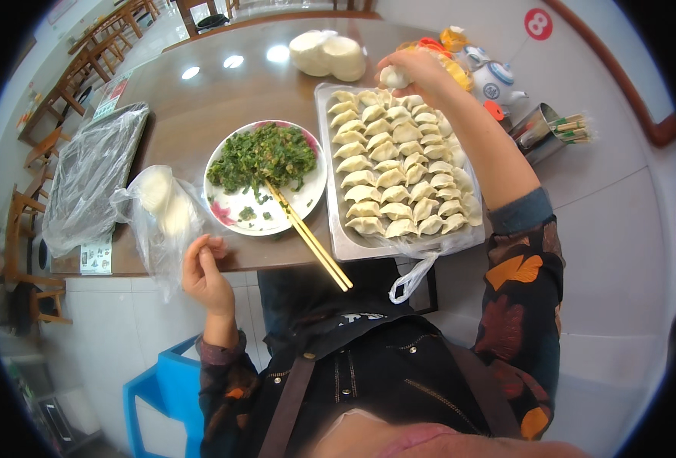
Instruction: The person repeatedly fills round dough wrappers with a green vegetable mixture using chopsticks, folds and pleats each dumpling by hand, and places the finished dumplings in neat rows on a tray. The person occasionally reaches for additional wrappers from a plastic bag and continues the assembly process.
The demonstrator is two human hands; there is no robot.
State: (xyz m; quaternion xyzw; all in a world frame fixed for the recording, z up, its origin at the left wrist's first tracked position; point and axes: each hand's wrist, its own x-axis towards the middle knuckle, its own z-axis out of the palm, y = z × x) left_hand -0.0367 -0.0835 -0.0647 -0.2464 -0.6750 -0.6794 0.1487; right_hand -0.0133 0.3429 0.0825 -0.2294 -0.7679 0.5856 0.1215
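Note:
My right hand (421,74) reaches over the far end of a metal tray (338,240) and holds a pale dumpling (394,77) in its fingers. Rows of folded dumplings (384,151) fill the tray. My left hand (207,277) is raised at the table's near edge with nothing in it, fingers loosely curled, beside a clear plastic bag of round dough wrappers (157,200). Between the bag and the tray stands a white plate (258,220) with chopped green filling (266,154). Wooden chopsticks (315,246) rest on it, their tips in the filling and their ends past the table edge.
A bagged stack of wrappers (327,55) lies at the back. A plastic-covered tray (97,172) is at the left. At the right are a teapot (494,83), a metal holder with wrapped sticks (538,131) and the wall. A blue chair (169,389) stands below left.

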